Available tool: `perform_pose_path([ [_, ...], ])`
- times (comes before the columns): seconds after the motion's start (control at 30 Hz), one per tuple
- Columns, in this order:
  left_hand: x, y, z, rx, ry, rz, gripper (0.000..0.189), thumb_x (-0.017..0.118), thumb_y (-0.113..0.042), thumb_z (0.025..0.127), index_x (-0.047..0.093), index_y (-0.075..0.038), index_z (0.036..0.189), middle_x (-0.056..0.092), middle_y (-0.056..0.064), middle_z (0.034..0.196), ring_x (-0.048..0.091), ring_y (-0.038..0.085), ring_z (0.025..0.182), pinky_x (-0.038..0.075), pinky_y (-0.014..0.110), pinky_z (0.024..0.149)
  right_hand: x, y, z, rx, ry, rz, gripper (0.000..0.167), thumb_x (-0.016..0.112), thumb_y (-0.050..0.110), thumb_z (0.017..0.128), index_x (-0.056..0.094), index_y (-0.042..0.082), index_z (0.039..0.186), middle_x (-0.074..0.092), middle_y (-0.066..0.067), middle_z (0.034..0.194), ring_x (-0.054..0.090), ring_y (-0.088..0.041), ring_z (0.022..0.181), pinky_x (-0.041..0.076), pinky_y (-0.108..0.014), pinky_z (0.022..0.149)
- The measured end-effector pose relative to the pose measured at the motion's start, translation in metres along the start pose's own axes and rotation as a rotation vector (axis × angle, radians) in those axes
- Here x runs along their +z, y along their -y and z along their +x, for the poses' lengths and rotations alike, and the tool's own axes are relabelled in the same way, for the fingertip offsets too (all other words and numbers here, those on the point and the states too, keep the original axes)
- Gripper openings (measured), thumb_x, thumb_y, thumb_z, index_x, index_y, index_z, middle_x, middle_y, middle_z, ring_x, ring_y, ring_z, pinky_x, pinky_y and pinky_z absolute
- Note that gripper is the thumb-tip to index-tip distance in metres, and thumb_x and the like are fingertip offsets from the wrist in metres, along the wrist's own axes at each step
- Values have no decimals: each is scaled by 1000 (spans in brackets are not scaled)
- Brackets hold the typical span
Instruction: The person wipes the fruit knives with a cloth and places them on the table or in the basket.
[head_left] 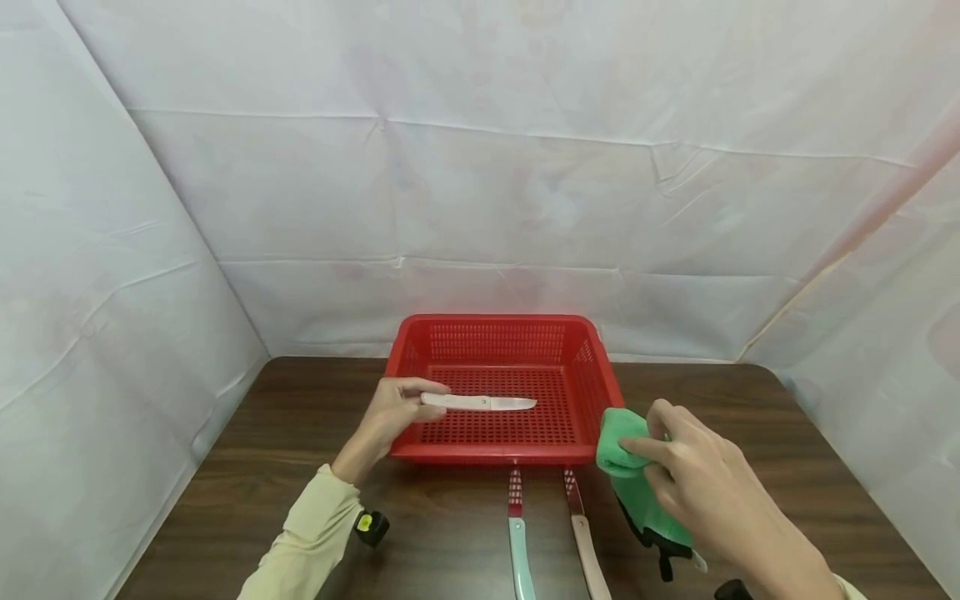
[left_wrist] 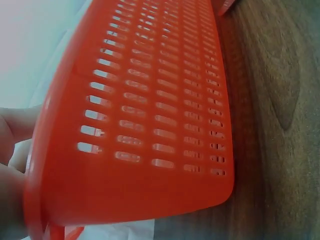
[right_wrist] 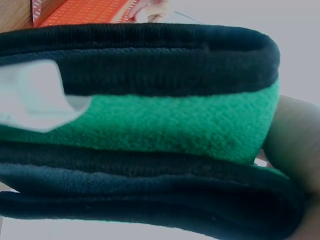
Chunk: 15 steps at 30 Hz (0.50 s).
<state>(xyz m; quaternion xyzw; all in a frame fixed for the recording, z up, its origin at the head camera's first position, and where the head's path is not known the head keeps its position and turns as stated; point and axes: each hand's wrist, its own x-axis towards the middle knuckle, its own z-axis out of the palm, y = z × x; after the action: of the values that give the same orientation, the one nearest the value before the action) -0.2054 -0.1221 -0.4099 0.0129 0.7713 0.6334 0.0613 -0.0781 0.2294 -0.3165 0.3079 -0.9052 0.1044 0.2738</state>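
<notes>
My left hand [head_left: 390, 412] pinches the white handle of a small knife [head_left: 480, 403] above the left part of a red plastic basket [head_left: 495, 454]; the pale blade points right. In the left wrist view the slotted basket wall [left_wrist: 150, 115] hides the knife, and fingers [left_wrist: 15, 165] show behind its rim. Right of the basket, my right hand [head_left: 701, 467] grips a folded green cloth [head_left: 621, 446] near the basket's front right corner. Its lower part hangs down with black trim. The right wrist view shows the cloth's green pile [right_wrist: 175, 127] between black edges, with a white piece [right_wrist: 35, 95] before it.
Two more knives lie in front of the basket, blades toward it: one with a mint handle [head_left: 519, 554], one with a beige handle [head_left: 588, 554]. The dark wooden table [head_left: 300, 433] is bordered by white sheeting [head_left: 480, 200] at the back and sides.
</notes>
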Motion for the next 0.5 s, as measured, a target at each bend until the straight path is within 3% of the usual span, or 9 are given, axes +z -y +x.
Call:
perform_pose_path([
  [0.23,10,4,10,-49,42,14,27,75,7,74,74,-2,99,70,14,94,68,21,76,54,48,78,3,-3,-2,-5,-6,-5,38,57,-8,62,77,14,85,34,10,79,31,-4,67,23,-12,44],
  [0.5,20,4,18,-82,89,27,26,76,8,73,74,-2,97,70,14,93,67,20,76,54,45,77,6,-4,-4,11,8,1,37,57,-8,62,77,14,84,35,9,79,32,-5,67,24,-13,45],
])
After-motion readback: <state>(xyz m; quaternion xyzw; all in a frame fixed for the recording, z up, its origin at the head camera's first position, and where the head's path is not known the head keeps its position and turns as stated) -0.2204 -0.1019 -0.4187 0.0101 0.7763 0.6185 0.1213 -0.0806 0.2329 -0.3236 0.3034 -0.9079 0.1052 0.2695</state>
